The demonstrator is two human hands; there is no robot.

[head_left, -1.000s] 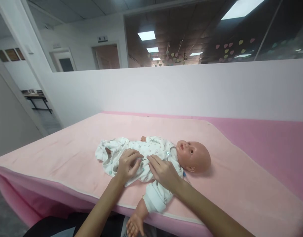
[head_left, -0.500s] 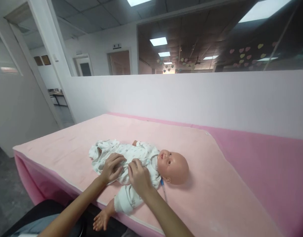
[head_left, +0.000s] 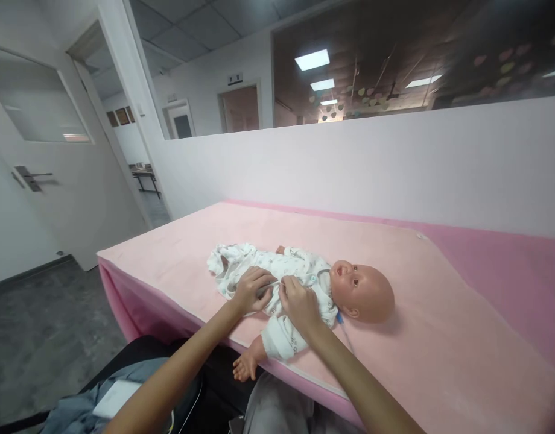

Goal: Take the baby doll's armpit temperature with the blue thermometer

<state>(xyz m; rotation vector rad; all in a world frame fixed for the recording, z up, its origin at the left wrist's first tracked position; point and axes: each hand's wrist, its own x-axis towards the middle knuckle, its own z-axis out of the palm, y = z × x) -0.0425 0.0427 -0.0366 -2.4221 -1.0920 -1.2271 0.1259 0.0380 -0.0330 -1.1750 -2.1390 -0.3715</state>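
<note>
A baby doll lies on its back on the pink-covered table, its head to the right. It wears a white printed baby outfit, with one bare doll hand over the near edge. My left hand is over the middle of the outfit, fingers bent and closed on a thin white tie. Close on its right, my right hand pinches the other end of that tie near the chest. My fingers partly hide the cloth under them.
The pink table cover reaches back to a white half wall. By the doll's shoulder lies a blue-tipped thin tube. A white door stands at the left. Below the near edge, a white flat object rests on grey cloth.
The view has swung left, so the doll and table appear farther right. Both hands stay at the doll's outfit, with a thin tie between their fingers.
</note>
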